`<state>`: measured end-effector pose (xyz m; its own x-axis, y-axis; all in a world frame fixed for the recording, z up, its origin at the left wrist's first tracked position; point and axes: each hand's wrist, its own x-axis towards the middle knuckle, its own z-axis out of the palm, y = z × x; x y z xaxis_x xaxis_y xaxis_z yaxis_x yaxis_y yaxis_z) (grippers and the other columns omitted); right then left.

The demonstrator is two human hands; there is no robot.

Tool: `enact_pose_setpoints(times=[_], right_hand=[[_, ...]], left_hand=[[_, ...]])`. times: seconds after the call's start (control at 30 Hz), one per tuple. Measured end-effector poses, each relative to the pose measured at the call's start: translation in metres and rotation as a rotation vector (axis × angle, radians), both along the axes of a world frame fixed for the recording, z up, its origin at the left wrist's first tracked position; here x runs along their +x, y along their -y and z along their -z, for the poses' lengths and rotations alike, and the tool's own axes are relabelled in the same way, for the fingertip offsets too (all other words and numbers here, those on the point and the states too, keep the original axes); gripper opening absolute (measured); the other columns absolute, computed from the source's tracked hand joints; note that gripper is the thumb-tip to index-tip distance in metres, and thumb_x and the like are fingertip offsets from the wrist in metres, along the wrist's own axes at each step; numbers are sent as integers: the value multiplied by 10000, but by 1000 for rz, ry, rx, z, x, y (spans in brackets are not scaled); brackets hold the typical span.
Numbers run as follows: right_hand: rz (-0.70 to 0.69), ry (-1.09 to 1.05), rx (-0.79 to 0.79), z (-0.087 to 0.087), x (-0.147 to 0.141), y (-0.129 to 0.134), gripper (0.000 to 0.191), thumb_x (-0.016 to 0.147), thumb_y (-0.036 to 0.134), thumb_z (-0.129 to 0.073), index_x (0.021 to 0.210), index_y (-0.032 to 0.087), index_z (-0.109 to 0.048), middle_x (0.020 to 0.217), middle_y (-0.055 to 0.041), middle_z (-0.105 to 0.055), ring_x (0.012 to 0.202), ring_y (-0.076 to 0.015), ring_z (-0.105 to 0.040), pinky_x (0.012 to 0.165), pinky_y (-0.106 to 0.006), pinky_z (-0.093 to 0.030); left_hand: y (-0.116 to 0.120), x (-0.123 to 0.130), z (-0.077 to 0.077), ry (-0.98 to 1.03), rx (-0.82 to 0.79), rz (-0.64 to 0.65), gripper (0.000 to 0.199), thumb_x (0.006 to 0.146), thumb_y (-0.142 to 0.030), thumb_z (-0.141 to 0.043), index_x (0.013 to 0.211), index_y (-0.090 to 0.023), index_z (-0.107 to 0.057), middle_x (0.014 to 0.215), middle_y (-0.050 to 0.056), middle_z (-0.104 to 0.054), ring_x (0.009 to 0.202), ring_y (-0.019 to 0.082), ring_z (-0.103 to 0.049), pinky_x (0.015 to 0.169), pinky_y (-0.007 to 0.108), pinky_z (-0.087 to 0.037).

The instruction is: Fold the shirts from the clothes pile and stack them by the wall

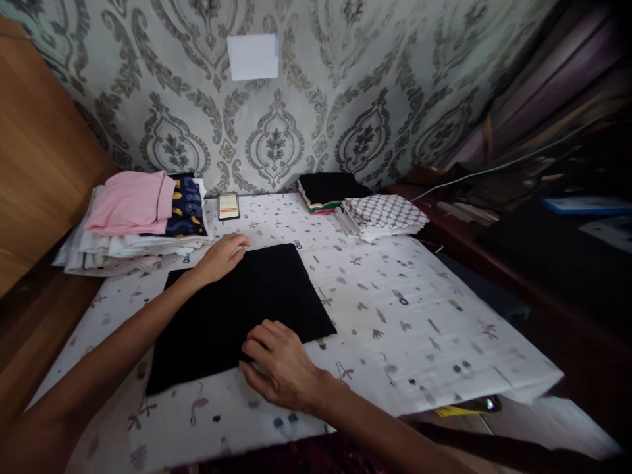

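A black folded cloth (pixel 247 303) lies flat in a rough rectangle on the bed-like surface covered by a white printed sheet (pixel 395 329). My left hand (pixel 222 255) rests at its far edge, fingers loosely stretched and slightly bent over the fabric. At the near edge is my right hand (pixel 281 365), its fingers curved on the cloth and the thumb apart from them. No part of the cloth is lifted. Whether the fingertips pinch any fabric is hard to see.
A clothes stack topped by a pink garment (pixel 131 201) stands at the back left. A phone-like device (pixel 228 206) lies by the wall. Back right are a dark folded pile (pixel 333 187) and a patterned white pile (pixel 385 214). A cable (pixel 513 163) crosses the right side.
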<state>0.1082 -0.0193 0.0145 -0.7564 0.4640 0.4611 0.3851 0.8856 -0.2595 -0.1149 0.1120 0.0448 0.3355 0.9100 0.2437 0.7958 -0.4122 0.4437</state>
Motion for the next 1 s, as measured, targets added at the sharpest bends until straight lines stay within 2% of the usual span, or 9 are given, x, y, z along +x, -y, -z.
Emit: enact_pose_setpoints(times=[0.1,0.2,0.37,0.47,0.57,0.63,0.7,0.8,1.0], right_hand=[[95,-37,-11,-2,4,-6,212,982,245,-458,1007,159,-650,1014,-89,-693,908,-202,-586,796,-357,-451],[213,40,16,6,6,-13,362,1003,331,-463,1271,123,-591,1349,-164,-605,1249,-267,-526,1020,-451,-418],[229,173,-52,20,9,-15,527,1005,451,-445,1425,134,-486,1477,-155,-507,1415,-275,-398,1155,-497,-328],[221,161,-101,15,14,-11,497,996,410,-480,1418,147,-496,1485,-155,-497,1418,-264,-399,1164,-484,-330],[242,107,-115,6,25,-7,407,990,309,-499,1367,161,-541,1467,-136,-521,1412,-238,-408,1173,-471,-321],[291,67,-108,3,33,-5,358,993,261,-484,1331,179,-569,1454,-117,-539,1415,-229,-401,1186,-499,-287],[353,52,-109,4,42,-4,342,989,255,-492,1311,188,-585,1444,-114,-551,1418,-246,-397,1187,-547,-262],[405,63,-134,11,51,-5,373,980,307,-526,1332,197,-578,1437,-122,-557,1412,-273,-407,1172,-590,-265],[398,69,-140,18,54,-7,408,986,339,-520,1377,226,-543,1451,-107,-546,1407,-272,-412,1170,-606,-263]], left_hand=[[-2,26,-1,1,-16,116,421,967,-355,-379,1321,-183,-529,1370,125,-572,1284,234,-515,1115,388,-356],[-10,53,9,-72,-73,204,536,987,-413,-362,1472,-187,-388,1573,123,-383,1460,217,-330,1195,386,-243],[-18,77,33,-255,-141,189,580,972,-453,-398,1494,-204,-367,1598,137,-336,1497,270,-256,1211,502,-133],[-25,75,34,-178,-173,207,584,949,-490,-418,1472,-234,-391,1588,120,-364,1478,266,-303,1199,473,-177],[-44,74,24,34,-281,146,542,916,-490,-449,1382,-214,-474,1409,124,-575,1290,254,-534,1057,377,-386],[-62,81,17,130,-336,41,423,874,-465,-507,1197,-204,-585,1079,82,-707,1005,238,-644,846,325,-468],[-77,91,13,153,-365,-21,258,805,-438,-591,912,-209,-640,759,15,-658,762,207,-607,676,287,-432],[-89,105,12,165,-420,-13,257,705,-419,-681,618,-212,-555,548,-34,-502,587,160,-494,565,263,-341],[-91,113,14,267,-517,-53,266,641,-430,-685,618,-214,-531,514,-66,-419,514,126,-388,530,253,-275]])
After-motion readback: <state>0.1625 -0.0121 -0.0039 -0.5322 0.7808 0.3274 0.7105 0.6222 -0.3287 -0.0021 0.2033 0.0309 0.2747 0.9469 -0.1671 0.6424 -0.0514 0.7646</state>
